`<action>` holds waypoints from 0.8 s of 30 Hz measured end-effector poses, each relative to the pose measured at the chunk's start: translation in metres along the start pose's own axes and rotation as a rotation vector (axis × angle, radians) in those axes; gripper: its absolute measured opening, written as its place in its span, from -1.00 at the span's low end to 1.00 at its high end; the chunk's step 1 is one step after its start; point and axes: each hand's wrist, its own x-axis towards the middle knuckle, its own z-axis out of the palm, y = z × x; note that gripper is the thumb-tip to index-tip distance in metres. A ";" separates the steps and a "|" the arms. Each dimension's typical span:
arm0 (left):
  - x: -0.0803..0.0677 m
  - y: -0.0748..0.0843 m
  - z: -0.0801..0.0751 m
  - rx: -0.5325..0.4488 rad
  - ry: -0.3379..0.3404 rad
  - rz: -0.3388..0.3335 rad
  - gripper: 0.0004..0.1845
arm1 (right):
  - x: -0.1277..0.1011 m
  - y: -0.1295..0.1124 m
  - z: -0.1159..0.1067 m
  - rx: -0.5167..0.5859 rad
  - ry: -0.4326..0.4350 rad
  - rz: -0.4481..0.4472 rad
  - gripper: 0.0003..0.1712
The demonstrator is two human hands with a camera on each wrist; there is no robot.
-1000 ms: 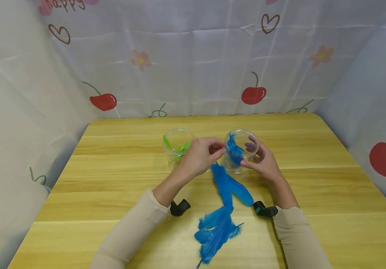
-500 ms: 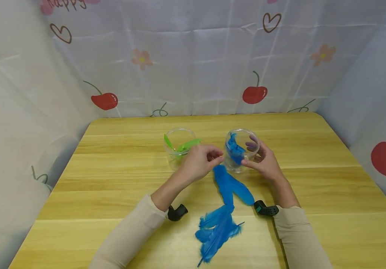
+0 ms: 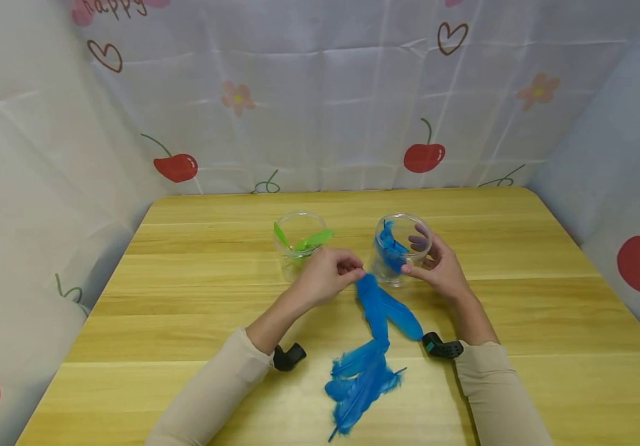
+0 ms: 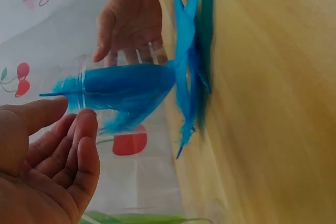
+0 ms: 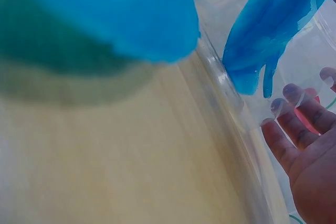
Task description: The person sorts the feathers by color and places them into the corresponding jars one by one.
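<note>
My right hand (image 3: 416, 255) grips a clear jar (image 3: 388, 276) on the wooden table (image 3: 520, 297); its fingers (image 5: 294, 129) show through the glass. A blue feather (image 3: 391, 251) stands inside that jar. My left hand (image 3: 355, 271) hovers just left of the jar, fingers loosely curled and holding nothing, as the left wrist view (image 4: 76, 109) confirms. Its fingertips are close to the tip of two loose blue feathers (image 3: 378, 306) lying on the table. More blue feathers (image 3: 360, 384) lie nearer to me.
A second clear jar (image 3: 297, 218) with green feathers (image 3: 311, 240) stands left of my left hand. Cloth walls printed with cherries (image 3: 422, 155) close off the back and both sides. The table's far edge runs along the cloth.
My left hand has drawn back from the blue jar's rim, down and left toward the loose feathers. The right hand and its jar have stayed put.
</note>
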 end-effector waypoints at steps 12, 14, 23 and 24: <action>0.000 -0.016 0.008 -0.027 0.000 -0.070 -0.85 | 0.000 0.000 0.000 0.011 0.001 0.010 -0.04; 0.000 -0.019 0.010 -0.037 -0.001 -0.068 -0.86 | 0.000 0.000 0.000 0.010 0.002 0.008 -0.05; 0.002 -0.029 0.018 -0.004 -0.048 -0.113 -0.86 | -0.001 -0.001 0.000 0.000 0.006 0.008 -0.05; 0.002 -0.030 0.018 -0.001 -0.059 -0.125 -0.85 | -0.001 -0.001 0.001 -0.001 0.006 0.008 -0.05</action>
